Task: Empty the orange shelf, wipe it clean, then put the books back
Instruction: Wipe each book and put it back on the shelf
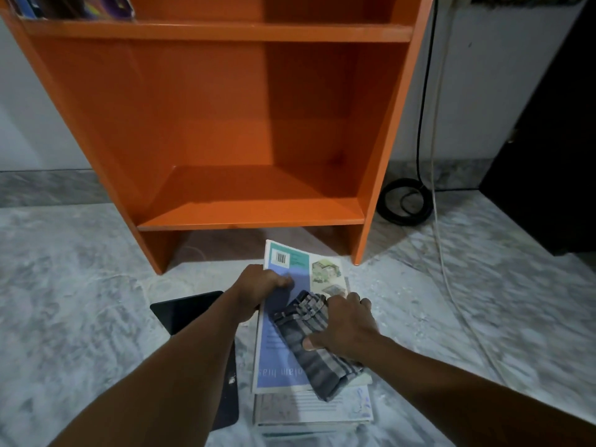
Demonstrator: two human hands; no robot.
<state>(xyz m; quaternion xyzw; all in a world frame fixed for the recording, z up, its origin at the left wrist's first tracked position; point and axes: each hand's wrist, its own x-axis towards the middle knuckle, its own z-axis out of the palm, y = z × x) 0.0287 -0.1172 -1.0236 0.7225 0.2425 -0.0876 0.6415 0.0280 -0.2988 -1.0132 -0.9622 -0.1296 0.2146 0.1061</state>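
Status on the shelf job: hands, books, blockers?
Left hand grips top book. Right hand holds striped cloth on it. Lower orange shelf bare, nothing blocking it.

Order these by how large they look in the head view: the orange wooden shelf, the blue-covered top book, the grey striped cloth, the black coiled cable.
1. orange wooden shelf
2. blue-covered top book
3. grey striped cloth
4. black coiled cable; farther away, so true size unsure

A dark flat slab (pixel 185 309) lies on the marble floor (pixel 80 285) just left of the fingers (pixel 283 280). A coiled black cable (pixel 404 201) sits beyond them, rightward.
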